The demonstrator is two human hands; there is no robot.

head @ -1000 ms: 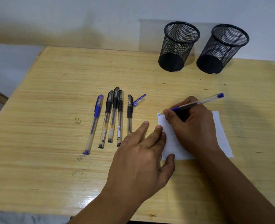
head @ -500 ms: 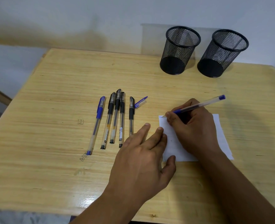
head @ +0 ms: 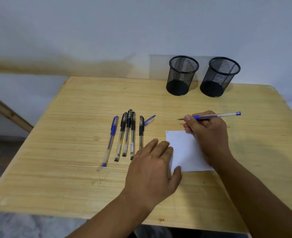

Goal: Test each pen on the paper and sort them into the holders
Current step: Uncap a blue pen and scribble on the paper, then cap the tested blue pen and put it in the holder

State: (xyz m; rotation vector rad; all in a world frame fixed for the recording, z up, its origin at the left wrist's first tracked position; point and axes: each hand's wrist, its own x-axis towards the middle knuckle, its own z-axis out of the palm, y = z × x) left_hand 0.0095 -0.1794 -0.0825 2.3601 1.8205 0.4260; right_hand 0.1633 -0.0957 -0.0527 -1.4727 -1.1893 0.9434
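My right hand (head: 208,133) pinches the blue pen (head: 215,115) near its tip, thumb & fingers curled round the grip; the pen lies nearly level, tip pointing left, off the paper (head: 184,150) and beyond its far edge. The paper lies flat on the table (head: 73,152), with a tiny blue scribble at its far left corner. My left hand (head: 152,169) lies flat, fingers straight, holding nothing: fingertips on the paper's left edge, thumb on its near left corner.

Left of the paper: a blue cap (head: 149,120) lying loose, then 4 black pens (head: 128,134) side by side (the rightmost runs under my left fingers, so its end is hidden), then another blue pen, capped (head: 110,141), farthest left. All lie roughly parallel, caps away from me.

2 black mesh holders at the far edge, w/ nothing visible inside: left holder (head: 182,75), right holder (head: 220,77), just beside each other, well apart from my right hand.
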